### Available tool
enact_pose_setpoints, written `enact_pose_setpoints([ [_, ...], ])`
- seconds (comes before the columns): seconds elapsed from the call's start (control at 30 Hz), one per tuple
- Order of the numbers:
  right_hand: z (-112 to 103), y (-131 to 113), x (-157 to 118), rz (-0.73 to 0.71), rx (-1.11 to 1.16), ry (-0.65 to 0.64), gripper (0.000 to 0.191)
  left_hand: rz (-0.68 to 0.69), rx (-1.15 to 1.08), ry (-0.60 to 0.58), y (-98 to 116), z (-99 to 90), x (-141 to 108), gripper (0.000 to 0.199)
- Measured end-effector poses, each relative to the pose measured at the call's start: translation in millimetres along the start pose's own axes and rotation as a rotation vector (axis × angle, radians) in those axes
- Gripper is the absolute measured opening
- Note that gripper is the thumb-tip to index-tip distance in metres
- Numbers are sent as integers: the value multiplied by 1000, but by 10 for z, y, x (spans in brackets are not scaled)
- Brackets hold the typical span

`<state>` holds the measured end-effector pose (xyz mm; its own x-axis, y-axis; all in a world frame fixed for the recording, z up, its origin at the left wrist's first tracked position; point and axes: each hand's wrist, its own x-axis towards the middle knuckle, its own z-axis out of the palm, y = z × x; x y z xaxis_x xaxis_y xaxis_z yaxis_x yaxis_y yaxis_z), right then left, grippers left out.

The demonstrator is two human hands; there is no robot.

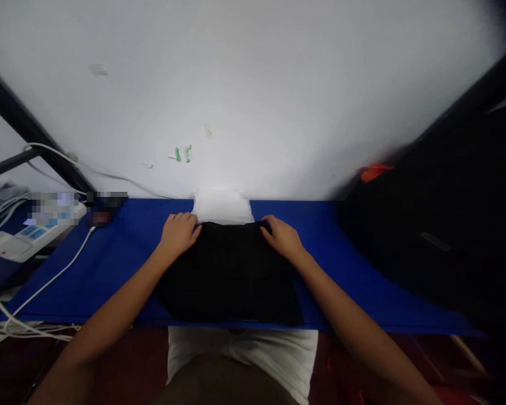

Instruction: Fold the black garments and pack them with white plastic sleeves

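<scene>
A piece of black cloth [231,275], perhaps a garment, lies spread flat on the blue table surface [316,236] in front of me. My left hand [180,232] pinches its far left corner between thumb and fingers. At the far right corner, my right hand [280,233] grips the same cloth in a similar way. Between the hands the cloth's far edge runs nearly straight. Just beyond that edge is a white, soft-looking packet or folded item [222,206], set against the wall. The cloth's near edge reaches the table's front edge.
To the left sit a white power strip [37,233], white cables [59,273] and a dark, blurred-out object [105,208]. A large black bag-like bulk [438,236] takes up the right end, with something orange [375,171] behind it. A white wall [253,101] closes the back.
</scene>
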<state>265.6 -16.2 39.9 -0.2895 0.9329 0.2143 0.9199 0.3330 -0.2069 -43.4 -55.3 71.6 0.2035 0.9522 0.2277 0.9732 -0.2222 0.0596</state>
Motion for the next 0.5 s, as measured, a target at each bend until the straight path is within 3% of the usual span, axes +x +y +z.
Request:
enact_pose_setpoints([
  [0.07, 8, -15, -20, -13, -25, 3, 28, -92, 4, -2, -158, 11, 76, 22],
  [0.13, 19, -21, -36, -19, -43, 7, 30, -102, -64, -22, -325, -6, 75, 22],
  [0.23, 31, -15, -49, -25, -58, 29, 32, 27, -311, -66, -521, -74, -67, 27],
  [0.37, 19, -38, -98, -167, -121, 197, 29, 238, -455, -187, -654, -140, -324, 44],
  [0.5, -43, -162, -253, -382, -144, 354, 23, 202, -411, -166, -694, -97, -406, 40],
])
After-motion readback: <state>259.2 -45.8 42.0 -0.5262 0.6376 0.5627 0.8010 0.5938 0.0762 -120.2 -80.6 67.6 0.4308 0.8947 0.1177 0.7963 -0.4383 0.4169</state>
